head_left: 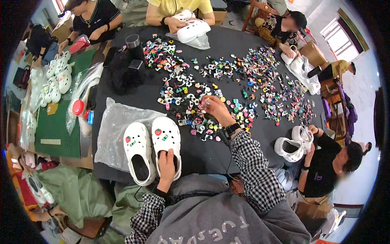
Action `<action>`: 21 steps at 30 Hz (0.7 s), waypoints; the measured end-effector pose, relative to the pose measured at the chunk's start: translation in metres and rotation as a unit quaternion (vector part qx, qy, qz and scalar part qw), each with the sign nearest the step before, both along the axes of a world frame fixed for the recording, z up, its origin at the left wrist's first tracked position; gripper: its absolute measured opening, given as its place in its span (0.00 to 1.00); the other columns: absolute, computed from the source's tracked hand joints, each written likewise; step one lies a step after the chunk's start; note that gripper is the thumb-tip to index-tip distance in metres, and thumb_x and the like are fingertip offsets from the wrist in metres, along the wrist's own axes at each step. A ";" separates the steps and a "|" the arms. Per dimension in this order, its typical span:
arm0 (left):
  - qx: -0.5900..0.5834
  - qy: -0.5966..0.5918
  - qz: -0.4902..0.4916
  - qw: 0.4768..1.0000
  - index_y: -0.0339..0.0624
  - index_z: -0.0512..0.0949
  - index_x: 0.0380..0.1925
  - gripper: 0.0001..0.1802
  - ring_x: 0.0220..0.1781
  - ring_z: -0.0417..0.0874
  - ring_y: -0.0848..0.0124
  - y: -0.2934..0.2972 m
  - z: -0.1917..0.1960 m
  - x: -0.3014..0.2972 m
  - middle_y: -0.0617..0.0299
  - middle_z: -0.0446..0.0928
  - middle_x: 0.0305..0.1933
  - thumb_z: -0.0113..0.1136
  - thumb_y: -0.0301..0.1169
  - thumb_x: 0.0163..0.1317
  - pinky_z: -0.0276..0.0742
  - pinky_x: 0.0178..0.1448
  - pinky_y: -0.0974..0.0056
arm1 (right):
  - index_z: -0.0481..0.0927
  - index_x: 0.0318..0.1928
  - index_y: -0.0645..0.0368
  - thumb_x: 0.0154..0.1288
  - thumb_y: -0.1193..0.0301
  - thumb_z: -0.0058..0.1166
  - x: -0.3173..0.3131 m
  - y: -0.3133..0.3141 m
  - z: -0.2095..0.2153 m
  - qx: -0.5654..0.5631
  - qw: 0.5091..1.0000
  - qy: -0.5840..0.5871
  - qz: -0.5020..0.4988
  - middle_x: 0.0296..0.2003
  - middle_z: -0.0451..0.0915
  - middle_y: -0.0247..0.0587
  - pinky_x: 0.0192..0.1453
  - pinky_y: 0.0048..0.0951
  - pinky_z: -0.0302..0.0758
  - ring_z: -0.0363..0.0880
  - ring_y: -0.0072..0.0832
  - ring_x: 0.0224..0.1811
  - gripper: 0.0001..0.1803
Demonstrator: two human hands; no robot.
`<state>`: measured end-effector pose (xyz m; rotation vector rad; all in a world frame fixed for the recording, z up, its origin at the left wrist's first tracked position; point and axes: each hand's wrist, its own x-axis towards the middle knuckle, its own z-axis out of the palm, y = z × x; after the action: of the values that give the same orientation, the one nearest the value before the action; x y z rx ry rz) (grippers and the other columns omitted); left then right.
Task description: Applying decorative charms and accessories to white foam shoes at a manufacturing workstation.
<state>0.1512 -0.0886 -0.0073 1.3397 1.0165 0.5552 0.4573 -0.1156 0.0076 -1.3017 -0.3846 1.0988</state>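
Observation:
Two white clogs stand side by side in front of me, toes pointing away, each with a red strawberry charm and small green letter charms on its upper. My left hand (166, 167) grips the right-hand clog (170, 143) at its foot opening, thumb on top. The left-hand clog (141, 147) stands partly on a clear plastic bag (114, 134). Over the near side of a wide spread of small colourful shoe charms (191, 97) is my right hand (219, 112). Its fingertips are pinched together, and whatever they hold is too small to make out.
On the black table (195, 156), a dark jar (133, 41) stands at the far left. Co-workers around it handle other white clogs (194, 31), one pair (289, 148) near my right. A green mat (57, 134) with bagged clogs and a red-lidded container (79, 107) lies left.

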 end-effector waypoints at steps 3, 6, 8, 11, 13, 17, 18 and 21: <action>-0.001 0.009 -0.003 1.000 0.28 0.72 0.45 0.17 0.42 0.74 0.66 0.000 0.010 0.003 0.52 0.76 0.40 0.47 0.34 0.69 0.68 0.49 0.63 | 0.72 0.51 0.60 0.70 0.69 0.46 0.007 0.002 -0.007 -0.028 0.998 -0.051 0.001 0.36 0.75 0.32 0.42 0.21 0.74 0.76 0.20 0.34 0.13; 0.038 -0.009 -0.001 0.999 0.28 0.72 0.46 0.16 0.43 0.74 0.68 0.000 0.016 0.008 0.53 0.76 0.41 0.48 0.33 0.69 0.68 0.49 0.65 | 0.74 0.41 0.60 0.67 0.70 0.48 0.007 0.012 -0.021 -0.090 0.984 -0.155 0.007 0.29 0.73 0.28 0.33 0.20 0.72 0.72 0.16 0.28 0.08; 0.016 -0.001 0.001 1.000 0.28 0.72 0.46 0.16 0.42 0.74 0.69 0.000 0.013 0.004 0.54 0.77 0.41 0.48 0.33 0.69 0.68 0.49 0.65 | 0.75 0.38 0.63 0.65 0.74 0.45 -0.003 0.022 -0.026 -0.104 0.962 -0.251 -0.025 0.26 0.74 0.35 0.29 0.25 0.72 0.73 0.21 0.26 0.06; -0.005 0.004 -0.003 1.000 0.28 0.72 0.46 0.16 0.42 0.74 0.70 0.000 0.011 0.005 0.55 0.77 0.41 0.48 0.33 0.69 0.69 0.49 0.66 | 0.78 0.34 0.62 0.60 0.78 0.44 -0.002 0.031 -0.035 -0.077 0.874 -0.479 -0.007 0.33 0.77 0.49 0.48 0.39 0.71 0.75 0.43 0.40 0.08; 0.006 0.004 -0.005 1.000 0.28 0.72 0.47 0.16 0.42 0.75 0.70 0.000 0.014 0.005 0.55 0.77 0.41 0.49 0.33 0.69 0.69 0.48 0.66 | 0.79 0.34 0.61 0.59 0.77 0.46 -0.009 0.038 -0.032 -0.065 0.835 -0.543 0.064 0.35 0.76 0.49 0.46 0.39 0.72 0.75 0.44 0.40 0.07; 0.021 -0.018 0.004 1.000 0.28 0.72 0.47 0.16 0.42 0.75 0.70 -0.001 0.013 0.004 0.55 0.77 0.41 0.48 0.33 0.69 0.69 0.48 0.66 | 0.79 0.34 0.58 0.56 0.76 0.52 -0.019 0.038 -0.021 -0.115 0.790 -0.576 0.180 0.32 0.74 0.47 0.44 0.41 0.73 0.75 0.44 0.39 0.06; 0.020 -0.018 0.003 1.000 0.28 0.72 0.47 0.16 0.42 0.75 0.70 -0.001 0.014 0.004 0.55 0.77 0.41 0.48 0.33 0.69 0.69 0.48 0.66 | 0.78 0.32 0.59 0.54 0.77 0.53 -0.019 0.037 -0.021 -0.103 0.775 -0.600 0.168 0.32 0.75 0.46 0.43 0.42 0.73 0.76 0.44 0.38 0.04; -0.001 0.009 -0.013 1.000 0.28 0.72 0.47 0.16 0.42 0.75 0.70 0.000 0.017 0.005 0.55 0.77 0.42 0.48 0.33 0.69 0.69 0.49 0.66 | 0.77 0.32 0.59 0.54 0.76 0.53 -0.017 0.033 -0.019 -0.110 0.779 -0.595 0.167 0.32 0.76 0.46 0.42 0.43 0.74 0.76 0.45 0.37 0.04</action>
<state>0.1560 -0.0885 0.0096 1.3574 1.0126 0.5232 0.4405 -0.0821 -0.0113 -2.1010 -1.5082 0.4388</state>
